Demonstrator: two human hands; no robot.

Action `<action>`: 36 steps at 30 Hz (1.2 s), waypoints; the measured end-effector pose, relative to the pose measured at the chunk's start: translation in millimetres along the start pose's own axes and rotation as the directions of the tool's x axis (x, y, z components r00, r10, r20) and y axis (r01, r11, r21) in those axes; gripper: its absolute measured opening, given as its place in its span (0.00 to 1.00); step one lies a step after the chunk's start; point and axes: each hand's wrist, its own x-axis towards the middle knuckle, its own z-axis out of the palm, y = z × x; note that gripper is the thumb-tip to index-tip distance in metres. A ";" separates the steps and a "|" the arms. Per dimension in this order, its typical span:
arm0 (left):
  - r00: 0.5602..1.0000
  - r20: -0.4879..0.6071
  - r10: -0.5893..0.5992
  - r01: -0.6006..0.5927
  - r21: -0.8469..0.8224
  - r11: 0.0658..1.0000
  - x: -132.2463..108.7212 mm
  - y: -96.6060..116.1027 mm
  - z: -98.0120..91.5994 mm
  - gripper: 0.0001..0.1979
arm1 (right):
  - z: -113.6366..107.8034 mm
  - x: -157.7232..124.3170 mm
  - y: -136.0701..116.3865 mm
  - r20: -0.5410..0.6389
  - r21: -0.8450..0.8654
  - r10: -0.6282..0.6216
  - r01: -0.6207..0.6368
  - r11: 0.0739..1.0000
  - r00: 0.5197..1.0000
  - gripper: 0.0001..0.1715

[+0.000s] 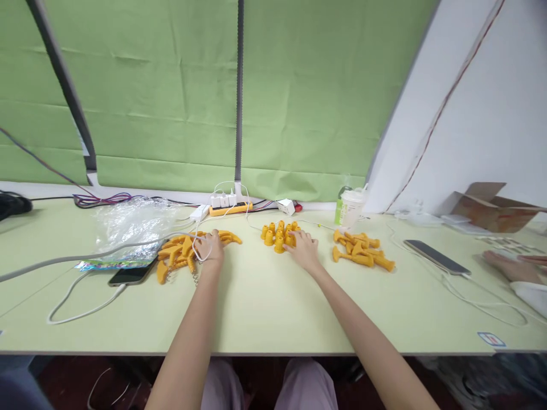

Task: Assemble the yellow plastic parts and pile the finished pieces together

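My left hand (211,250) rests on a pile of yellow corkscrew handles (176,250), its fingers curled down around one of them. Metal spirals stick out of some handles near the pile's front edge. A white cable loops over the back of this hand. In the middle of the table, several yellow bell-shaped caps (269,238) stand upright in a cluster. My right hand (305,250) reaches into their right side, fingers closed on a cap, which they partly hide. To its right lies a heap of yellow T-shaped pieces (356,249).
Bubble wrap (132,225) and a charging phone (133,274) lie at left. Behind are a power strip (231,209) and a lidded cup (352,208). Another phone (436,256), an open cardboard box (496,208) and another person's hand (510,266) are at right.
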 end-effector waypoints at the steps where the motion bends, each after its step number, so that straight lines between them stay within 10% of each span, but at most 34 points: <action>1: 0.997 -0.076 0.013 -0.004 0.123 0.992 -0.5 1.1 1.6 0.13 | 3.6 3.0 -8.5 0.004 0.030 0.023 -0.023 0.999 1.000 0.21; 15: 0.980 -0.190 0.055 -0.013 0.216 0.976 9.2 5.8 0.2 0.19 | 12.1 -9.4 -27.6 -0.288 0.285 0.045 0.040 0.958 0.957 0.10; 20: 0.953 -0.303 0.030 -0.156 -0.403 0.902 8.6 33.3 0.8 0.44 | 8.7 -10.8 -36.8 -0.344 0.656 0.131 0.138 0.742 0.930 0.12; 24: 0.994 -0.057 0.090 -0.100 -0.784 0.612 -10.7 68.1 16.1 0.37 | 19.5 -16.6 -42.9 -0.161 0.869 0.143 0.071 0.490 0.977 0.14; 27: 0.991 0.077 0.106 0.007 -0.839 0.544 -22.9 78.1 31.1 0.29 | 29.6 -23.5 -46.3 -0.114 0.863 0.063 0.067 0.500 0.991 0.15; 31: 0.997 0.073 -0.015 0.065 -0.739 0.671 -20.5 61.0 43.5 0.25 | 38.5 -31.0 -49.4 -0.136 0.787 -0.075 0.154 0.597 0.988 0.19; 36: 0.978 -0.183 -0.099 0.011 -0.431 0.902 -7.7 32.8 36.3 0.26 | 42.6 -37.6 -52.4 -0.170 0.735 -0.195 0.256 0.627 0.966 0.33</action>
